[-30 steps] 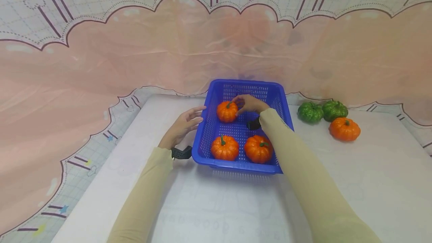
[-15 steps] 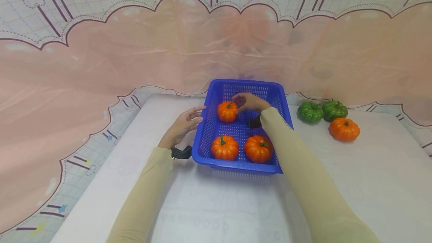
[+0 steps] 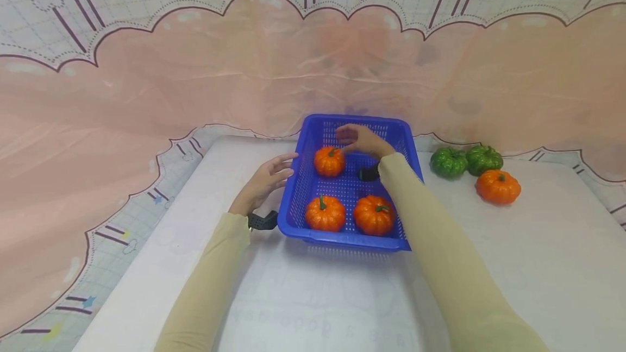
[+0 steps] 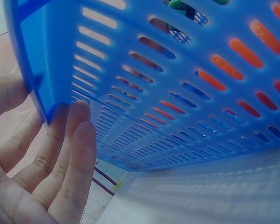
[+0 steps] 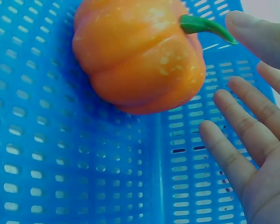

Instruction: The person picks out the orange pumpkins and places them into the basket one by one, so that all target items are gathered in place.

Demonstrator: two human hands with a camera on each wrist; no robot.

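Observation:
A blue slotted plastic basket (image 3: 344,240) stands on the white table with three orange pumpkins inside. The back-left pumpkin (image 3: 329,162) sits by the basket's left wall; the front-left pumpkin (image 3: 325,213) and front-right pumpkin (image 3: 374,215) lie near its front wall. My right hand (image 3: 361,140) hovers inside the basket, just behind and right of the back-left pumpkin. In the right wrist view its fingers (image 5: 240,126) are spread beside the pumpkin's green stem (image 5: 207,25), holding nothing. My left hand (image 3: 266,179) rests with extended fingers at the basket's left side, fingertips against the slotted wall (image 4: 130,93).
Right of the basket, two green pumpkins, one (image 3: 448,162) beside the other (image 3: 483,159), lie near the table's back edge. Another orange pumpkin (image 3: 498,187) sits just in front of them. A patterned pink cloth (image 3: 220,69) hangs behind the table (image 3: 313,297).
My right hand has let go of the back-left pumpkin and lifted up and back from it, its fingers spreading. The pumpkin stays in place, and my left hand has not moved.

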